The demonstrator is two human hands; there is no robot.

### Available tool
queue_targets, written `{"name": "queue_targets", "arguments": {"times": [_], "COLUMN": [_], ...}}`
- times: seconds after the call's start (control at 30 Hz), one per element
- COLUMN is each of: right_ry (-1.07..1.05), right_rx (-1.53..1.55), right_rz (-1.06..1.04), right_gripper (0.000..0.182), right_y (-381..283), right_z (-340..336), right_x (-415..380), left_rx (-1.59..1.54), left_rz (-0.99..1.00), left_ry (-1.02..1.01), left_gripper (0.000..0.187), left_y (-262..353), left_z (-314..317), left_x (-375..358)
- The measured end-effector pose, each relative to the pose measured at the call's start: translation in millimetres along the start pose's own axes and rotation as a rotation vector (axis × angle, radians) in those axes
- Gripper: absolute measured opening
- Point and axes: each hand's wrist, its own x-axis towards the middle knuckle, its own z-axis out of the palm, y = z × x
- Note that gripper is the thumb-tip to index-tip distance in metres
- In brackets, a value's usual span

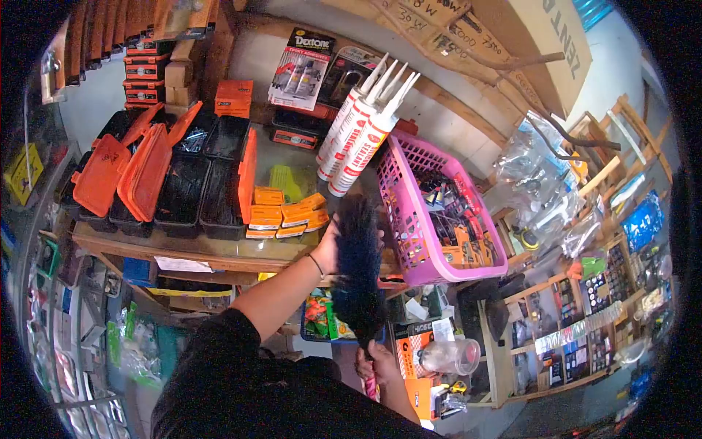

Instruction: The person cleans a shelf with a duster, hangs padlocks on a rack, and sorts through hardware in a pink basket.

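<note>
A dark feather duster (pixel 358 271) stands nearly upright in front of me, its bushy head toward the shelf. Low in the view, my right hand (pixel 379 368) is closed around its pink handle (pixel 371 388). My left hand (pixel 327 249) reaches to the shelf edge, right beside the duster head; the dark bristles hide its fingers. Just beyond the duster, several white sealant tubes (pixel 358 143) with pointed nozzles stand together. Small orange-yellow boxes (pixel 281 214) are stacked left of my left hand.
Black bins (pixel 183 186) with orange lids (pixel 150 172) line the shelf's left side. A pink basket (pixel 439 267) full of packaged goods stands at right. Behind the tubes is a Dextone adhesive pack (pixel 300 69). A clear plastic jar (pixel 457 357) lies lower right.
</note>
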Motion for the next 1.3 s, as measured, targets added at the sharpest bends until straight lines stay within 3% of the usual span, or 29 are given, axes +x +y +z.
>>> {"name": "queue_targets", "arguments": {"times": [0.03, 0.1, 0.17, 0.23, 0.3, 0.37, 0.43, 0.5, 0.57, 0.63, 0.7, 0.77, 0.8, 0.83, 0.9, 0.97, 1.03, 1.07, 1.1, 1.17, 1.23, 1.27, 1.3], "right_ry": [-0.005, 0.132, 0.053, 0.013, -0.106, 0.135, 0.123, -0.015, 0.014, 0.078, 0.047, 0.015, 0.047, 0.094, 0.086, 0.034, 0.022, 0.047, 0.072, 0.134, 0.096, -0.032, -0.027], "right_rx": [-0.009, 0.151, 0.075, 0.061, 0.086, 0.091, -0.011, -0.086, -0.076, 0.109, 0.092, -0.015, -0.037, 0.019, 0.098, -0.102, -0.103, -0.086, -0.069, 0.029, -0.101, -0.126, -0.143], "right_rz": [-0.005, -0.049, -0.038, 0.091, 0.021, -0.053, -0.033, 0.019, -0.03, -0.102, -0.081, 0.03, -0.028, -0.072, -0.104, -0.036, 0.006, -0.027, -0.058, -0.09, 0.027, 0.021, 0.012], "right_gripper": [0.038, 0.038, 0.039, 0.041, 0.041, 0.042, 0.044, 0.044, 0.044, 0.04, 0.04, 0.04, 0.041, 0.042, 0.044, 0.045, 0.046, 0.046, 0.047, 0.047, 0.047, 0.046, 0.046], "right_y": [-4.0, -9.7, -7.5, -8.4, -12.4, -13.3, -9.6, -6.5, -12.3, -16.5, -14.2, -15.5, -17.8, -19.5, -16.6, -14.5, -13.3, -13.6, -13.4, -15.0, -12.0, -8.6, -10.0], "right_z": [-0.4, 2.1, -2.3, -0.9, -9.2, -1.8, 2.0, 5.1, 6.4, 13.8, 18.5, 22.7, 20.5, 15.3, 12.3, 27.7, 32.4, 29.0, 27.9, 40.2, 46.4, 39.7, 35.2], "right_x": [0.5, -0.2, 1.7, 0.0, 3.9, 1.4, 1.7, -0.7, -1.0, -1.5, -2.1, -6.9, -9.1, -8.4, -6.1, -7.9, -10.4, -10.5, -10.8, -12.5, -15.0, -15.7, -14.2], "left_rx": [0.007, 0.102, 0.113, 0.0, 0.004, 0.19, 0.168, 0.013, 0.002, 0.259, 0.238, -0.005, 0.014, 0.016, 0.102, 0.118, 0.054, 0.13, -0.001, 0.096, 0.136, 0.145, 0.149], "left_rz": [0.005, 0.119, 0.152, -0.014, 0.022, 0.188, 0.142, -0.038, -0.024, 0.142, 0.13, -0.015, -0.014, -0.014, 0.073, 0.047, -0.004, 0.054, 0.007, 0.098, 0.15, 0.165, 0.186], "left_ry": [-0.008, 0.506, 0.479, 0.114, 0.073, 0.544, 0.514, -0.117, -0.121, 0.502, 0.536, 0.028, 0.006, 0.001, 0.391, 0.42, -0.068, -0.155, -0.025, 0.331, 0.419, 0.152, -0.125], "left_gripper": [0.066, 0.072, 0.073, 0.068, 0.068, 0.072, 0.072, 0.062, 0.064, 0.073, 0.072, 0.064, 0.061, 0.061, 0.061, 0.063, 0.063, 0.061, 0.062, 0.065, 0.067, 0.065, 0.063], "left_y": [1.1, -1.3, -0.1, 4.5, 1.6, -2.8, -1.9, 2.3, 0.3, -5.2, -3.1, 1.6, 0.3, 0.4, -1.7, -0.3, 0.6, -1.6, 0.2, -0.8, -5.5, -7.0, -5.2], "left_z": [8.3, 31.4, 18.9, 8.0, 4.6, 19.8, 19.0, -1.7, 12.3, 27.7, 22.6, 12.1, 6.9, 14.2, 24.9, 30.7, 4.5, 5.8, 6.8, 24.4, 28.8, 20.1, 11.6], "left_x": [3.3, 10.4, 10.4, 5.8, 14.0, 14.6, 11.3, 5.2, 6.2, 11.6, 8.5, 2.8, 0.5, 3.3, 9.3, 5.2, 2.7, -2.3, -1.1, 4.9, 4.7, 1.3, 1.7]}}
